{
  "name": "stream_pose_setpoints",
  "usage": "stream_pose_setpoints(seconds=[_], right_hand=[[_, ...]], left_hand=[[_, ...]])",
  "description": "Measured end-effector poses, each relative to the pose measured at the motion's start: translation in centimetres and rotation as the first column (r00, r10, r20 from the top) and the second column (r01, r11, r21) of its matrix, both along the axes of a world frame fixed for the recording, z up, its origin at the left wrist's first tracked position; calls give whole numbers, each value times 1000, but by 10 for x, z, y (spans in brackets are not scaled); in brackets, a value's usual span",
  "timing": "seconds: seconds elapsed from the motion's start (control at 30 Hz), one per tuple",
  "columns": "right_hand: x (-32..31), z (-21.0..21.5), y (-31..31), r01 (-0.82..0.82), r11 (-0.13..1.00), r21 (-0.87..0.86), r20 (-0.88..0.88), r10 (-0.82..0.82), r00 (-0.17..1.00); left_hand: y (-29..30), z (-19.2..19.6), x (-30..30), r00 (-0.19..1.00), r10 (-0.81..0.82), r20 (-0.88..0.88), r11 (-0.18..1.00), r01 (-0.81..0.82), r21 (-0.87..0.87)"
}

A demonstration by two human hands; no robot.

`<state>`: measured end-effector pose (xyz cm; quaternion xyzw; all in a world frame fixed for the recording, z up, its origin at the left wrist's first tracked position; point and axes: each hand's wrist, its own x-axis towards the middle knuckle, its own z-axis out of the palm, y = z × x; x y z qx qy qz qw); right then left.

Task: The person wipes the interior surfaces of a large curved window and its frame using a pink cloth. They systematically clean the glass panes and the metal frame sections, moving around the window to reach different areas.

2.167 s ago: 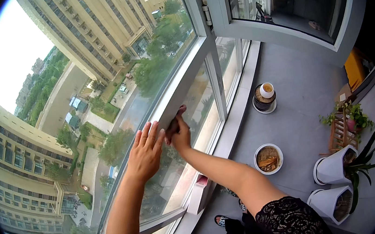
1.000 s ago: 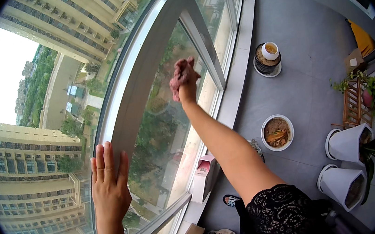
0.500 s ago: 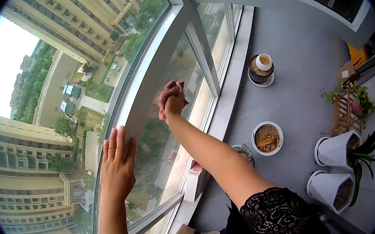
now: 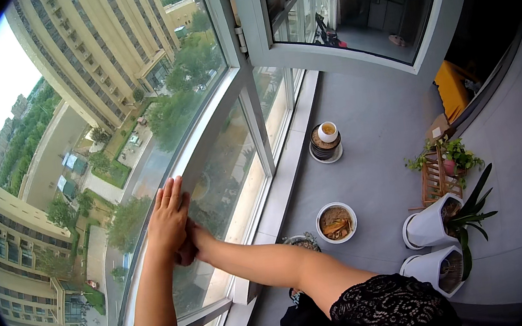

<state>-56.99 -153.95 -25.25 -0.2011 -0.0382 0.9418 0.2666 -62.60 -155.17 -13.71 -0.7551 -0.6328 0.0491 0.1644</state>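
My left hand (image 4: 169,218) lies flat against the big window pane (image 4: 108,136), fingers stretched out and close together, holding nothing. My right hand (image 4: 188,249) sits low on the same pane, tucked right behind and under the left hand and touching it. Most of the right hand is hidden, so I cannot see whether it holds anything. My right forearm reaches across from the lower right. Outside the glass are tall buildings, trees and a road far below.
A white window frame post (image 4: 256,124) divides the panes, and an open sash (image 4: 334,17) hangs above. On the grey floor are a stacked bowl with a cup (image 4: 326,142), a white bowl of food (image 4: 336,222), two white plant pots (image 4: 427,228) and a wooden plant stand (image 4: 435,177).
My right hand has slid down and left along the glass, from up by the frame post to beside my left hand. My left hand has stayed flat on the pane.
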Motion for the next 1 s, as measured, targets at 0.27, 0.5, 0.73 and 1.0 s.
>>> stream_pose_setpoints(seconds=[0.27, 0.5, 0.73, 1.0], right_hand=[[133, 14, 263, 326, 455, 828, 186, -773, 606], [318, 91, 421, -861, -504, 67, -554, -737, 388], [235, 60, 496, -823, -425, -377, -456, -688, 564], [340, 45, 476, -863, -440, -249, -369, -780, 505]], left_hand=[[19, -3, 8, 1000, -16, 14, 1000, 15, 13], [12, 5, 17, 997, 78, 28, 997, -78, -11], [31, -6, 54, 929, 358, 94, 930, -364, 53], [56, -22, 101, 709, 696, 117, 712, -702, 23]])
